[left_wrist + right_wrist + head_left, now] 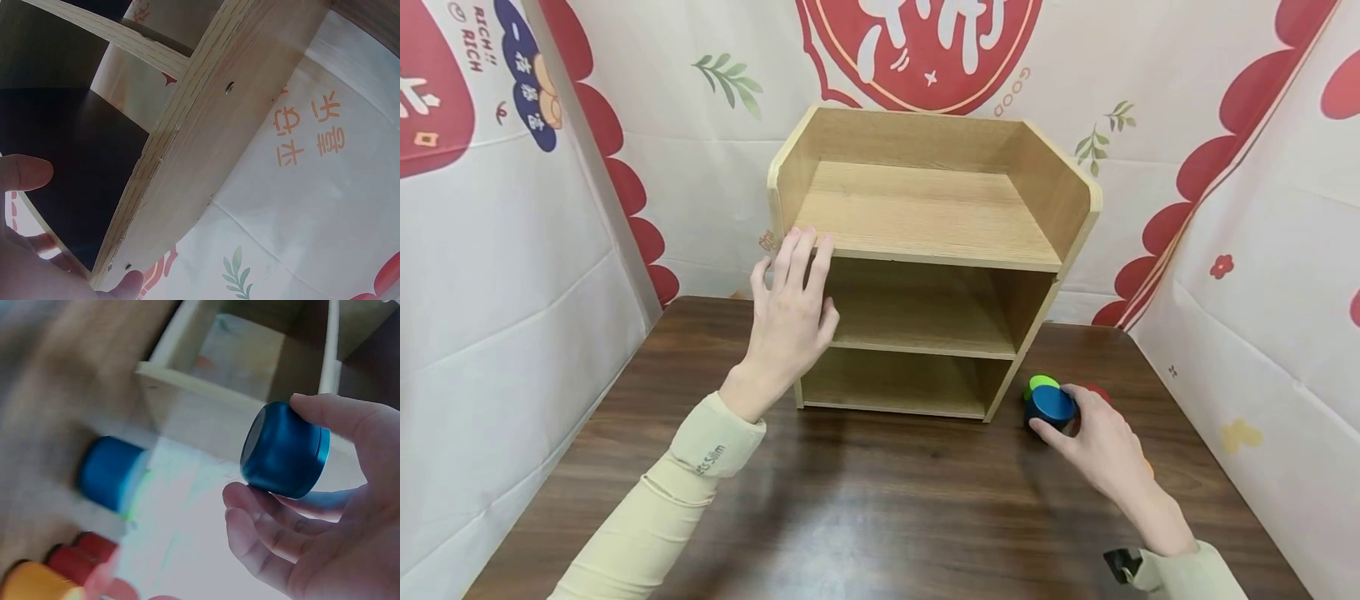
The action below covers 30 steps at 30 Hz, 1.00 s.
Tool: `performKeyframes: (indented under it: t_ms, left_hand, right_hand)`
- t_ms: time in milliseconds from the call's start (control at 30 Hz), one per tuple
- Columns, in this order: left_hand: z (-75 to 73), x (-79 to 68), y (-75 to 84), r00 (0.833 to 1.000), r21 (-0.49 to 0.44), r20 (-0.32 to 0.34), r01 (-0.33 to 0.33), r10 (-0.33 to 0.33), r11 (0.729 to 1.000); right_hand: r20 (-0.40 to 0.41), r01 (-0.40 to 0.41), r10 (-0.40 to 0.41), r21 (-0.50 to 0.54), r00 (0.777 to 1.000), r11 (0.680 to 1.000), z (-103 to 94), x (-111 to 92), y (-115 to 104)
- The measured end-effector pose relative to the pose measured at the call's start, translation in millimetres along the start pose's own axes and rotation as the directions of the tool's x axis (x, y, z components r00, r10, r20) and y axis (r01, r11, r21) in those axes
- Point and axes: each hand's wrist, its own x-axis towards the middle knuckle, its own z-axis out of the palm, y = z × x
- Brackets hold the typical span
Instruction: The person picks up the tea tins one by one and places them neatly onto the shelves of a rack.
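Note:
My right hand (1105, 442) holds a small blue metal tin (1051, 406) between thumb and fingers, just right of the wooden shelf unit (925, 200). In the right wrist view, the thumb lies on one side of the tin (284, 450) and the fingertips (234, 495) curl against the other. My left hand (790, 308) rests on the front left corner of the shelf's top board, fingers reaching over its edge. In the left wrist view, the thumb (25, 173) is before the dark compartment and a fingertip (129, 284) lies by the outer side panel (219, 119).
A round piece with a bright green top (1042, 382) stands behind the held tin. Another blue cylinder (109, 472), red cylinders (75, 562) and an orange one (37, 582) stand on the brown wooden table (880, 508). Printed cloth (685, 200) hangs behind and at both sides.

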Motion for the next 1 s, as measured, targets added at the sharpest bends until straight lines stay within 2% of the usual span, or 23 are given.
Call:
performKeyframes:
  t_ms: [433, 700, 1000]
  left_hand:
    - [1.9, -0.5, -1.2, 0.999, -0.008, -0.038, -0.009, 0.009, 1.000]
    - [2.9, -0.7, -0.8, 0.999, -0.008, -0.039, -0.007, 0.007, 1.000]
    - [3.0, -0.9, 0.3, 1.000, -0.001, -0.026, -0.005, 0.005, 1.000]
  right_hand:
    - [-0.006, 0.156, -0.156, 0.029, 0.988, 0.987, -44.0, 34.8, -62.7]
    - [-0.036, 0.266, -0.265, 0.062, 0.964, 0.962, -74.9, 59.3, -101.3]
    - [-0.046, 0.293, -0.289, 0.153, 0.956, 0.944, -103.8, 93.3, -142.2]
